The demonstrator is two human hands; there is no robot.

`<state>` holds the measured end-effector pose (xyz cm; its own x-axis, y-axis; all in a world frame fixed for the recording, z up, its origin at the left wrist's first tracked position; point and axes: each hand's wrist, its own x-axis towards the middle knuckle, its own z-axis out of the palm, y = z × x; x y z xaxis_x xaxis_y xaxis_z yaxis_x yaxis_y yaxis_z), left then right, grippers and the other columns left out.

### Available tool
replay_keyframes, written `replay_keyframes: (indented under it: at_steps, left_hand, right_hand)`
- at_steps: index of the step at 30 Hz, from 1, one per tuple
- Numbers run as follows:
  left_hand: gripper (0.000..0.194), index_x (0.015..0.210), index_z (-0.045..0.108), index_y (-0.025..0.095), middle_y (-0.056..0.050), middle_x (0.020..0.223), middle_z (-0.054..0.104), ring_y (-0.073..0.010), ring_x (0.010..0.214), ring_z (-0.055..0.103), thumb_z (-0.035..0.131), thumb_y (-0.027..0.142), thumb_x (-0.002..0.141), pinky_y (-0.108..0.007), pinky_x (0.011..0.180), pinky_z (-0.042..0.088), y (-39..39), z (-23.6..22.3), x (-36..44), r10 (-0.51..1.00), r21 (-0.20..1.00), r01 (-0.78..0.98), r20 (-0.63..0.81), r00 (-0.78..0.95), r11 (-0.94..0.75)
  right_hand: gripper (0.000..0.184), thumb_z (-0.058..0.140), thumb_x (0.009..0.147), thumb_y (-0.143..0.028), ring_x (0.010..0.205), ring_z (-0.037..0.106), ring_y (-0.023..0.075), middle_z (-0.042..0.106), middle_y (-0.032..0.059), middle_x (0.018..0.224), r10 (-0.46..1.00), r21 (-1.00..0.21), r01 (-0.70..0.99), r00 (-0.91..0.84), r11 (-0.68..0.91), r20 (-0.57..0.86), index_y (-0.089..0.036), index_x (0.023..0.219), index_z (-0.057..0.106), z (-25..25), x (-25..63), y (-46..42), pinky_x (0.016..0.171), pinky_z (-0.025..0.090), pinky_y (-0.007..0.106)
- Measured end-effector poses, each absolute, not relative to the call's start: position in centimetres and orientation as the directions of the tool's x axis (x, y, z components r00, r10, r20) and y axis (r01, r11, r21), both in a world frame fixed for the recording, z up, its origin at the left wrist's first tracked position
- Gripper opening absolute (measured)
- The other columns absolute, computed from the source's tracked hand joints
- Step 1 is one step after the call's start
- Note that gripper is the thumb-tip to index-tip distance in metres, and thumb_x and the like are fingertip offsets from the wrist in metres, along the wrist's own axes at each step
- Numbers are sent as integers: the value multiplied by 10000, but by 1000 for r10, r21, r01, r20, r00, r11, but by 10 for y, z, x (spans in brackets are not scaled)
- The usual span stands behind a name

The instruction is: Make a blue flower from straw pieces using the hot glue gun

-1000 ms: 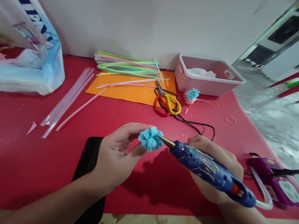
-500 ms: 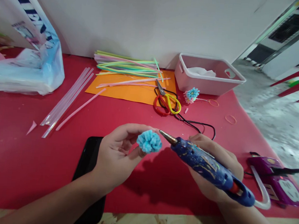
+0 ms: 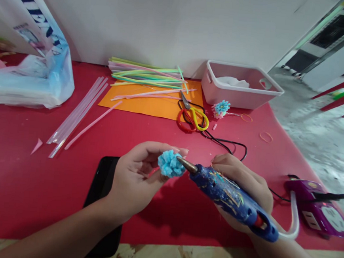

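A fluffy blue pipe-cleaner flower (image 3: pixel 169 164) is pinched between the thumb and fingers of my left hand (image 3: pixel 140 174), its petals facing up toward me. My right hand (image 3: pixel 245 182) is wrapped round a blue hot glue gun (image 3: pixel 229 197) specked with dried glue. The gun's metal nozzle (image 3: pixel 187 164) points left and its tip overlaps the right edge of the flower; whether it touches I cannot tell. A white glue stick (image 3: pixel 294 218) bends out from the back of the gun.
Scissors (image 3: pixel 201 119) lie on orange paper (image 3: pixel 149 109) beside colourful pipe cleaners (image 3: pixel 146 75). Clear glue sticks (image 3: pixel 77 115) and a black phone (image 3: pixel 103 183) are left. Behind stand a pink basket (image 3: pixel 240 96) and a small flower bundle (image 3: pixel 221 108). A purple power strip (image 3: pixel 320 208) sits right.
My right hand has moved the glue gun left, bringing its tip from beside the flower onto its right edge. My left hand and the flower have stayed nearly still.
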<state>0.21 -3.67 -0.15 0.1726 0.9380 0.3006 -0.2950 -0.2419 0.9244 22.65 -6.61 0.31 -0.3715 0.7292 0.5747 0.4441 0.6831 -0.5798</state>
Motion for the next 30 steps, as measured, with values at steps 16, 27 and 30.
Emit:
replay_keyframes:
  at_steps: [16,27,30]
  left_hand:
    - [221,934,686,193,-70,966,820,-195,884,790,779,64,781,-257,774,652,-35,2,3,935,909,-335,315,162,-248]
    - [286,896,654,207,-33,882,806,-175,804,784,830,65,721,-240,720,646,-34,0,3,930,896,-353,336,148,-268]
    - [295,878,645,200,-35,856,801,-170,768,779,861,111,700,-236,707,643,-34,0,2,941,911,-319,314,128,-261]
  right_hand:
    - [229,588,876,-146,747,618,216,651,60,837,699,-548,446,-330,708,634,-203,1092,640,1,225,-65,695,526,377]
    - [255,592,885,-150,755,612,218,635,60,834,690,-557,419,-315,717,652,-206,1127,652,-2,227,-66,719,525,392]
    - [228,565,920,-177,737,616,223,634,58,805,680,-540,425,-334,727,653,-220,1127,652,2,224,-65,711,528,395]
